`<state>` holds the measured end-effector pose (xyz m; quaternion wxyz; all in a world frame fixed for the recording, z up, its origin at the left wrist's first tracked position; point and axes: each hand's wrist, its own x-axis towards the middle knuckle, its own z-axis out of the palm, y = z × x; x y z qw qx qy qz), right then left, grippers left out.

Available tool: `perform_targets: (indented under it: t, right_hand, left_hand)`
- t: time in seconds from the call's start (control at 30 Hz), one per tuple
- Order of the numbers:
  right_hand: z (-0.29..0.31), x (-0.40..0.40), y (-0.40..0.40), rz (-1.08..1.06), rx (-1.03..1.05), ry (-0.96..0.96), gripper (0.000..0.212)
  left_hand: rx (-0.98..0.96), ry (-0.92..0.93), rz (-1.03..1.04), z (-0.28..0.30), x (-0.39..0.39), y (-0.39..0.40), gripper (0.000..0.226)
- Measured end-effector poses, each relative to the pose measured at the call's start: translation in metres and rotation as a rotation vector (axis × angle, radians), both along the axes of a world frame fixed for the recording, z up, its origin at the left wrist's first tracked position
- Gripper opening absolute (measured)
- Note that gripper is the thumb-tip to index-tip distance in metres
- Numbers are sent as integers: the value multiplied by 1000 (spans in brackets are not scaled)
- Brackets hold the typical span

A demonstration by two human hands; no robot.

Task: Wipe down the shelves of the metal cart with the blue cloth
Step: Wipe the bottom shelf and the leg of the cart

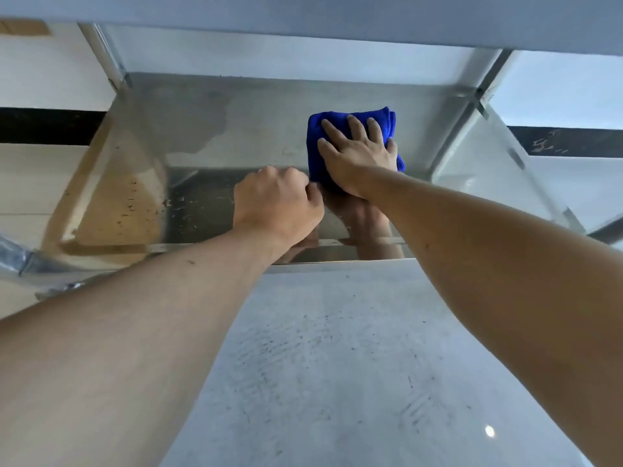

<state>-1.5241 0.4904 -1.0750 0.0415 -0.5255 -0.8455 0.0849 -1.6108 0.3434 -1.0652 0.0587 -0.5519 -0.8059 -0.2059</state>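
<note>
A folded blue cloth [350,119] lies on the lower shelf [209,129] of the metal cart, right of the shelf's middle. My right hand [357,153] presses flat on the cloth with its fingers spread and straight. My left hand [276,203] sits just left of it, fingers curled into a loose fist with nothing in them, resting near the shelf's front part. The shelf is shiny steel and mirrors both hands. Part of the cloth is hidden under my right palm.
An upper shelf edge [303,28] overhangs at the top of the view. Cart posts stand at the back left [111,62] and back right [485,92]. The shelf's raised front lip [202,247] runs below my left hand. Grey scuffed floor [337,365] lies beneath.
</note>
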Motion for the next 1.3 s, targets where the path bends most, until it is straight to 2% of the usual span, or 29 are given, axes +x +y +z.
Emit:
perform_targets:
  t: [0.13,0.27,0.33,0.5,0.63,0.77,0.83,0.93,1.1,1.2,1.3]
  right_hand:
    - [-1,13,-37,-18,-15,1,58]
    - [3,20,-79,-24,-29,-20,58]
    - [3,20,-98,-33,-35,-23,58]
    - [8,18,-129,-65,-74,-84,61]
    - [11,10,-152,-118,-104,-52,63]
    - [9,1,-179,-60,-53,-85,68]
    - [6,-9,-191,-13,-25,-84,72]
    - [4,-30,-197,17,-5,-82,73]
    - [3,-70,-174,26,16,-121,77]
    - [3,-91,-152,28,16,-125,83]
    - [3,-111,-122,12,6,-99,88]
  left_hand:
    - [-81,-52,-78,5,-13,-2,29]
    - [-281,-112,-214,17,-40,-6,36]
    - [-346,-157,-259,24,-44,-8,31]
    - [-401,-267,-357,29,-59,-15,24]
    - [-378,-232,-390,32,-62,-18,19]
    - [-244,-182,-348,34,-85,-32,21]
    - [-218,-169,-297,32,-106,-42,21]
    - [-207,-139,-145,28,-138,-54,33]
    - [-106,-117,-83,25,-161,-61,39]
    - [-36,-124,-77,25,-167,-63,34]
    - [-70,-76,-116,13,-171,-73,27]
